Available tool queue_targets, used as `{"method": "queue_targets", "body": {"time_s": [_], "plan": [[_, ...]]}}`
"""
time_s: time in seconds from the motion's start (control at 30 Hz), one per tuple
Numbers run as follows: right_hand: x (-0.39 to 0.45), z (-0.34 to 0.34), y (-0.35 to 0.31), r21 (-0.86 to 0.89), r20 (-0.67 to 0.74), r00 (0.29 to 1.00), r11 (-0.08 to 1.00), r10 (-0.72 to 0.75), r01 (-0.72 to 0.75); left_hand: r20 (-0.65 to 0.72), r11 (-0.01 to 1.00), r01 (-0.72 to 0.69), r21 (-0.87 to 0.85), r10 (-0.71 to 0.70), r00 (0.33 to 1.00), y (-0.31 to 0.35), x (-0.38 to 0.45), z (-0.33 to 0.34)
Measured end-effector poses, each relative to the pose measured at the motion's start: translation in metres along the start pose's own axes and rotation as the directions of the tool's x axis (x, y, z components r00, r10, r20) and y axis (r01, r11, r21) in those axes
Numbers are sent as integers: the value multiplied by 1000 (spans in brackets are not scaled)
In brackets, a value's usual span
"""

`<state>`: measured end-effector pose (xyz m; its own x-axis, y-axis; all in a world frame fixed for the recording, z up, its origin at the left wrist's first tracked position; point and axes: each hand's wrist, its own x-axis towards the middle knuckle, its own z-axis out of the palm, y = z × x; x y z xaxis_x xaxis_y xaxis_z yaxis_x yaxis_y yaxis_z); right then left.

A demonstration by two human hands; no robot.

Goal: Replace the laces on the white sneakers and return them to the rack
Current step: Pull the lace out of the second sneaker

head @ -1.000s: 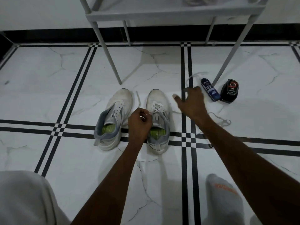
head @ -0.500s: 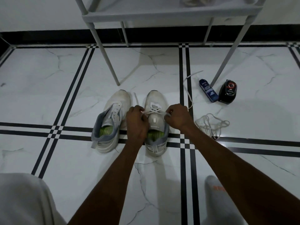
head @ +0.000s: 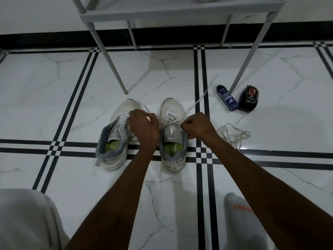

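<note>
Two white sneakers stand side by side on the floor, toes away from me. The left sneaker [head: 115, 139] has empty eyelets. The right sneaker [head: 172, 141] has a white lace [head: 170, 117] threaded through its front eyelets. My left hand [head: 144, 129] hovers between the shoes, pinching one end of that lace. My right hand [head: 196, 126] is closed on the other end, which trails off to the upper right. A loose white lace [head: 232, 134] lies bundled on the floor right of my right wrist.
A white metal rack [head: 176, 13] stands just beyond the shoes, its legs [head: 110, 58] coming down near them. A blue cleaner bottle [head: 227, 97] and a black polish container [head: 248, 99] lie by the right leg. My knee [head: 27, 219] and socked foot [head: 241, 219] are at the bottom.
My right hand came back from near the bottle to the right sneaker and closed on the lace end. My left hand shifted left, pulling its end.
</note>
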<state>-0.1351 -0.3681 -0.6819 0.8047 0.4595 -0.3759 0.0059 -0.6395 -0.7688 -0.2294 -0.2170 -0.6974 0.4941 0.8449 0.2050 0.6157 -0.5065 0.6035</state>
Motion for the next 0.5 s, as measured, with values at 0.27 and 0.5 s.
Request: {"method": "queue_targets", "body": {"time_s": [0.27, 0.5], "plan": [[3, 1, -4, 19, 37, 999, 1000, -25, 24, 452, 842, -539, 0, 481, 751, 10, -14, 0], [6, 5, 1, 0, 18, 1000, 1000, -14, 14, 35, 978, -119, 172, 114, 993, 6, 11, -9]]}}
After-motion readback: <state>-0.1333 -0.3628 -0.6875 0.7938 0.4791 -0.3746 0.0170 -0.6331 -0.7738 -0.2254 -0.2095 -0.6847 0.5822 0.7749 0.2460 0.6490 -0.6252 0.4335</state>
